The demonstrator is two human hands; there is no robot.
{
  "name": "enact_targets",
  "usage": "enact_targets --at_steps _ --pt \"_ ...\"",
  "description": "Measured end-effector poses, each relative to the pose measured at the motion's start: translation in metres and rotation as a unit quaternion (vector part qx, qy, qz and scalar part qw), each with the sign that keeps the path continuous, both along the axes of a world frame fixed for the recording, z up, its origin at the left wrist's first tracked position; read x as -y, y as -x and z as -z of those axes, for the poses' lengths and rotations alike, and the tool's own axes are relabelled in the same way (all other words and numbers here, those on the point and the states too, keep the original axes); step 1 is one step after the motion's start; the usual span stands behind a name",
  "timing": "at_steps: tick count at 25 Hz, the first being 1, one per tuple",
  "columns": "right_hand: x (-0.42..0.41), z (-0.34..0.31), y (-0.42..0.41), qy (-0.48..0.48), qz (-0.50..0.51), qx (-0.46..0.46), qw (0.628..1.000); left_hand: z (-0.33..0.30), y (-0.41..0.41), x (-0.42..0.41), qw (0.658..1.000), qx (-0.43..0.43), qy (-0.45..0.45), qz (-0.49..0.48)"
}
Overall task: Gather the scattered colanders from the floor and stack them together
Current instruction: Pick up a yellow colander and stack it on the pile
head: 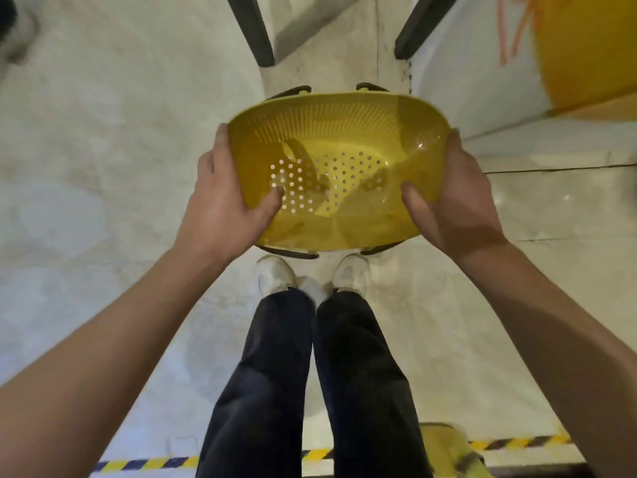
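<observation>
A yellow oval colander with a perforated bottom is held up in front of me, above my feet. My left hand grips its left rim, thumb inside the bowl and fingers behind the wall. My right hand grips the right rim the same way. Dark curved handles poke out beyond its far and near edges; whether they belong to this colander or to another nested beneath it, I cannot tell. A blurred pale yellow object lies on the floor at the bottom right.
I stand on a pale concrete floor in dark trousers and white shoes. Two dark furniture legs rise ahead. A white surface with a large orange-yellow shape is at the upper right. Yellow-black hazard tape runs behind my feet.
</observation>
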State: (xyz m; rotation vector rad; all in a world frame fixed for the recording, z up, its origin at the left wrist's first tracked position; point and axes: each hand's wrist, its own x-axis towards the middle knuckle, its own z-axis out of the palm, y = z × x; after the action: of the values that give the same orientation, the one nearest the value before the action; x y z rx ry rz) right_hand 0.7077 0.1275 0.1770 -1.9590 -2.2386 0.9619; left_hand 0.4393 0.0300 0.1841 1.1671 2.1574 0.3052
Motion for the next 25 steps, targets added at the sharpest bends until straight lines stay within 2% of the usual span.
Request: enact_targets --at_steps 8,13,17,22,25 --pt "0.011 -0.295 0.001 -0.042 0.038 -0.073 0.996 -0.300 -0.011 0.004 0.998 -0.023 -0.054 -0.032" --pt "0.027 -0.426 -0.019 -0.048 0.022 -0.084 0.995 -0.429 -0.016 0.015 0.994 -0.032 -0.101 0.006" --pt "0.048 -0.484 -0.042 -0.095 0.029 -0.113 0.989 -0.486 -0.020 0.023 0.992 -0.042 -0.116 0.038" --pt "0.050 -0.501 -0.048 -0.124 0.079 -0.133 0.980 -0.499 -0.028 0.004 0.989 -0.028 -0.131 0.058" --pt "0.053 -0.502 -0.050 -0.117 0.128 -0.137 0.975 -0.500 -0.025 -0.019 0.986 -0.019 -0.127 0.102"
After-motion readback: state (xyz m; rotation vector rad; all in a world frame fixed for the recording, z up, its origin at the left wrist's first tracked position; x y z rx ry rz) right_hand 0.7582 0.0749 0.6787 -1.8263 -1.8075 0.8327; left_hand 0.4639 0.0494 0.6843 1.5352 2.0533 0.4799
